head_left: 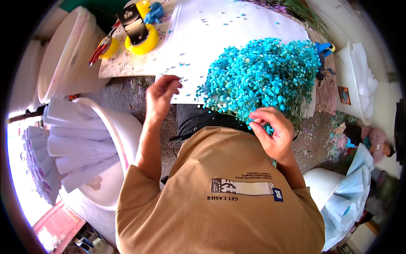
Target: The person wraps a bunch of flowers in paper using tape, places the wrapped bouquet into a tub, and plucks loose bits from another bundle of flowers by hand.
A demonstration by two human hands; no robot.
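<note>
A large bunch of baby's breath (263, 70) with dyed blue blossoms lies on white sheeting (190, 38) over the table, its near edge hanging towards my lap. At that near edge is my right hand (274, 133), thumb and forefinger closed around a small blue sprig (269, 129). Its stem is mostly hidden by the hand. My left hand (162, 95) hovers at the left front edge of the sheeting, apart from the bunch. The fingers there are loosely bent and slightly blurred, with nothing seen in them.
Yellow tape rolls (142, 43), a phone (132, 23) and red-handled pruning shears (101, 50) sit at the table's far left. A blue tape dispenser (324, 49) is on the right. White tubs (122, 136) with wrapped bundles flank me. Another person (374, 141) is at the right.
</note>
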